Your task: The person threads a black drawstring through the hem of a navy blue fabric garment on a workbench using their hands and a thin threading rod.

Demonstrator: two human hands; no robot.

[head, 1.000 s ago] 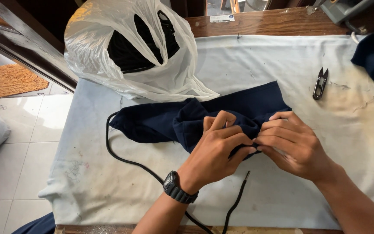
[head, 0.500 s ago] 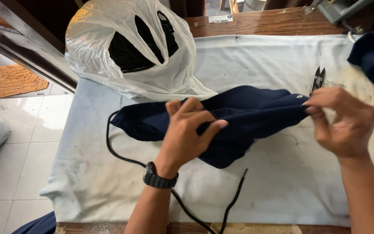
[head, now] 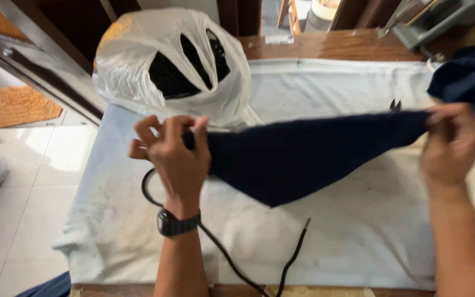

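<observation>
We stand over the worktop [head: 358, 242], a long table covered in a white, stained cloth, and order what we see from largest to smallest. Across its middle we hold a piece of dark navy knitted fabric [head: 303, 159] pulled out wide and lifted clear of the cloth, its lower edge sagging to a point between our hands. Behind it, at the far left of the worktop, sits a crumpled white plastic carrier bag [head: 138, 71] with something dark inside. At the far right edge lies another heap of navy cloth [head: 468, 77].

Our left hand [head: 174, 151], with a black wristwatch [head: 178, 223] on the wrist, has its grip closed on the left end of the fabric, fingers curled over the edge. Our right hand [head: 452, 143] is blurred, yet its grip looks pinched on the right end. A thin black cord [head: 215, 247] loops from beside the left hand, runs down toward the near edge and comes back up to a free end. A small dark snipping tool [head: 395, 104] peeks above the fabric near the right hand.

We judge the step in hand to be stretching the piece flat along its upper edge. The next move, as we see it, calls for even tension from both hands so the edge stays straight and the cord does not snag.
</observation>
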